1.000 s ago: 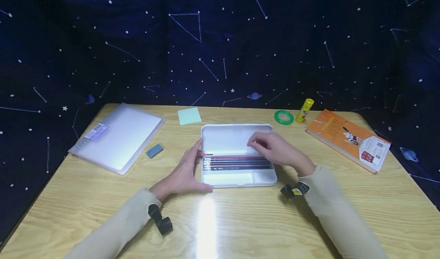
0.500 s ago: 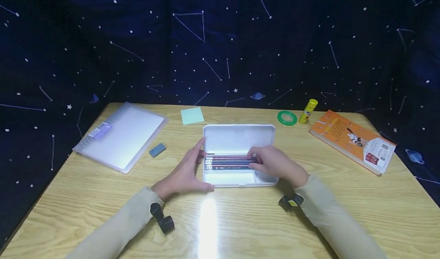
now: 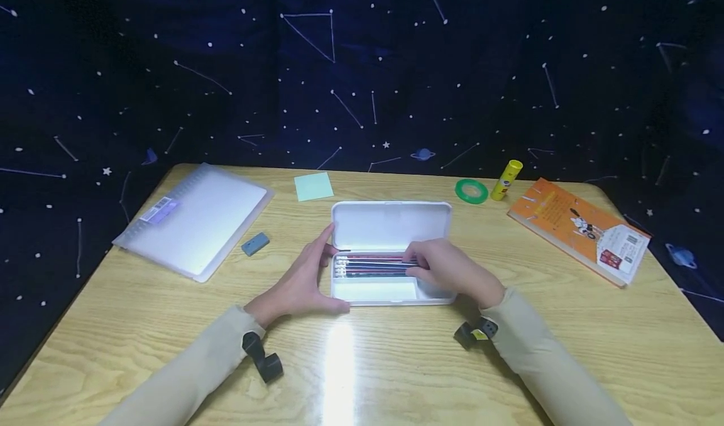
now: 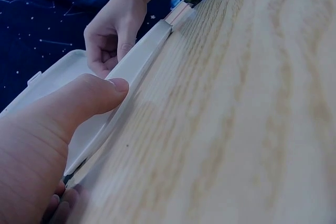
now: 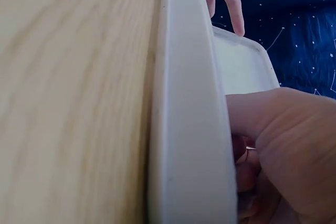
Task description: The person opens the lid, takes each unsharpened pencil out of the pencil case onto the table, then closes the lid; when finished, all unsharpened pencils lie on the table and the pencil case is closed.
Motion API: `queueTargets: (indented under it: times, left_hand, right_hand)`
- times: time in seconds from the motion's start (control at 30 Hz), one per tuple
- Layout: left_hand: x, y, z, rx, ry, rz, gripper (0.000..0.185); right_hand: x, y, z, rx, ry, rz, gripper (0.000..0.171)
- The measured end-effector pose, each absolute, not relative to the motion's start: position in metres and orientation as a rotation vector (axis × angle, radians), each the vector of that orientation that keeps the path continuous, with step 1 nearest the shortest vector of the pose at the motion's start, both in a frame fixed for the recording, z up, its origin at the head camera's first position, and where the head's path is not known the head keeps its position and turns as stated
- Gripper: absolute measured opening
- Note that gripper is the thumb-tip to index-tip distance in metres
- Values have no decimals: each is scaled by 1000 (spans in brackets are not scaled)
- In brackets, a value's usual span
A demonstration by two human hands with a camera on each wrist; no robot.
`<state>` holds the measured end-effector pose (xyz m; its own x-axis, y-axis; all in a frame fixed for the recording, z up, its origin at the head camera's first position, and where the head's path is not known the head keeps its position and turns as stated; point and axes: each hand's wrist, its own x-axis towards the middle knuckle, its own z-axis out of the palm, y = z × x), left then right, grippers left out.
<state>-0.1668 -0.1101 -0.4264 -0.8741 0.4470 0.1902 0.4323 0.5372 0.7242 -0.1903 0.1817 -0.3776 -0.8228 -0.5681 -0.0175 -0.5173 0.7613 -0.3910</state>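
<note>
A white pencil case (image 3: 376,293) lies on the table with its lid (image 3: 373,226) tipped back. Several dark pencils (image 3: 370,266), their white ends to the left, fill its rear compartment. My left hand (image 3: 308,284) grips the case's left end; in the left wrist view the thumb of that hand (image 4: 68,111) presses the front wall. Reaching in from the right, my right hand (image 3: 455,269) pinches at the pencils with thumb and fingers. Its fingertips are partly hidden. In the right wrist view, the case wall (image 5: 194,103) stands beside the curled right hand (image 5: 299,140).
Left of the case lie a blue eraser (image 3: 256,244) and a clear-covered notebook (image 3: 198,218). Behind it is a pale green sticky note (image 3: 313,187). To the right are green tape (image 3: 459,190), a yellow glue stick (image 3: 506,180) and an orange book (image 3: 557,218).
My right hand has come down from in front of the raised lid to the pencils, its fingers now among them. The left hand keeps its grip on the case.
</note>
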Motion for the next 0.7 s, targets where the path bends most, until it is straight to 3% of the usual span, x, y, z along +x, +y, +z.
queueTargets:
  times: [0.47,0.7]
  left_hand:
    - [-165,-111,-429,809,2746,1279,140]
    - [-165,-111,-428,801,2755,1276,139]
  right_hand:
    - [-181,179,-379,-1016,3031,-404,10]
    - [-181,200,-377,-928,3111,-493,8]
